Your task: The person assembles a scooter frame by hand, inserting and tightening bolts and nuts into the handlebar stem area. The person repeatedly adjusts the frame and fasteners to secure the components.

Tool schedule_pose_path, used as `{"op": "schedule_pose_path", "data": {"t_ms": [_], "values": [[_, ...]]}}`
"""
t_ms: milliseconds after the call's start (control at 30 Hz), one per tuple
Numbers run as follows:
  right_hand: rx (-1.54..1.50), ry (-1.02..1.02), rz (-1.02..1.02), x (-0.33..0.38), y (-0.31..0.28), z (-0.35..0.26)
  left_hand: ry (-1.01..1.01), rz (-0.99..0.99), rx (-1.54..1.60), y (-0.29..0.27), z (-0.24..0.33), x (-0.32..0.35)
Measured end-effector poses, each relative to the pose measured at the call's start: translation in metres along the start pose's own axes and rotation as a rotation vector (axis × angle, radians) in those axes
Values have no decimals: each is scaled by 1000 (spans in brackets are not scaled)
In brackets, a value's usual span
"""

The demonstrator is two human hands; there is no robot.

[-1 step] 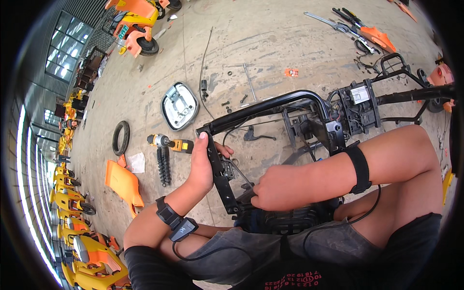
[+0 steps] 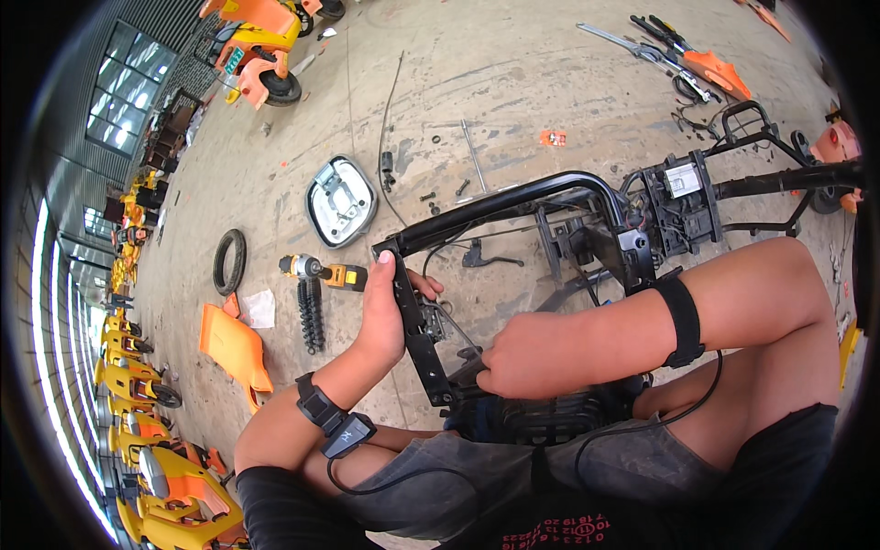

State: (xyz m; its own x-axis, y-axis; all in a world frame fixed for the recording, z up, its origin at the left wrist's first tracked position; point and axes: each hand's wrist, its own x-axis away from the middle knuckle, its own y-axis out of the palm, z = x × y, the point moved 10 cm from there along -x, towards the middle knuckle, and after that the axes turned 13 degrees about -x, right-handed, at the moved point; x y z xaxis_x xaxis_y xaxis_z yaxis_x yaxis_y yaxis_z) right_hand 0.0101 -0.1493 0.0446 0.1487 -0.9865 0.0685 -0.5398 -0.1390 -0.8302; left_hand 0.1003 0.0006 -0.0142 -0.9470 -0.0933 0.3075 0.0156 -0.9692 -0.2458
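A seated person works on one black scooter frame [image 2: 513, 206] lying across the lap. The left hand [image 2: 383, 316] clamps its upright bracket; the right hand [image 2: 522, 353], fingers curled tight, presses at the bracket's foot, nearer the body. Beyond: one cordless driver [image 2: 321, 270], one coil spring [image 2: 312, 316], one tyre [image 2: 229, 261].

Both forearms are bare. The left hand [image 2: 380, 316] has a black strap at its wrist carrying a small black box, with a thin black cable running toward the lower frame. The right hand [image 2: 532, 353] has a plain black band on its forearm, also cabled. Grey shorts and a dark top with red print fill the bottom.
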Motion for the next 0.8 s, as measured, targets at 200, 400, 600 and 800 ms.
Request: {"op": "schedule_pose_path", "data": {"t_ms": [200,400,600,800], "values": [[-29,60,-57,1,-3,5,3,3,29,0,-1,0],[-43,182,-11,11,-21,10,14,14,14,0,2,0],[-210,215,-10,16,-45,18,-3,24,21,-1,0,0],[-534,197,176,18,-92,27,20,37,123,-6,-8,-3]]}}
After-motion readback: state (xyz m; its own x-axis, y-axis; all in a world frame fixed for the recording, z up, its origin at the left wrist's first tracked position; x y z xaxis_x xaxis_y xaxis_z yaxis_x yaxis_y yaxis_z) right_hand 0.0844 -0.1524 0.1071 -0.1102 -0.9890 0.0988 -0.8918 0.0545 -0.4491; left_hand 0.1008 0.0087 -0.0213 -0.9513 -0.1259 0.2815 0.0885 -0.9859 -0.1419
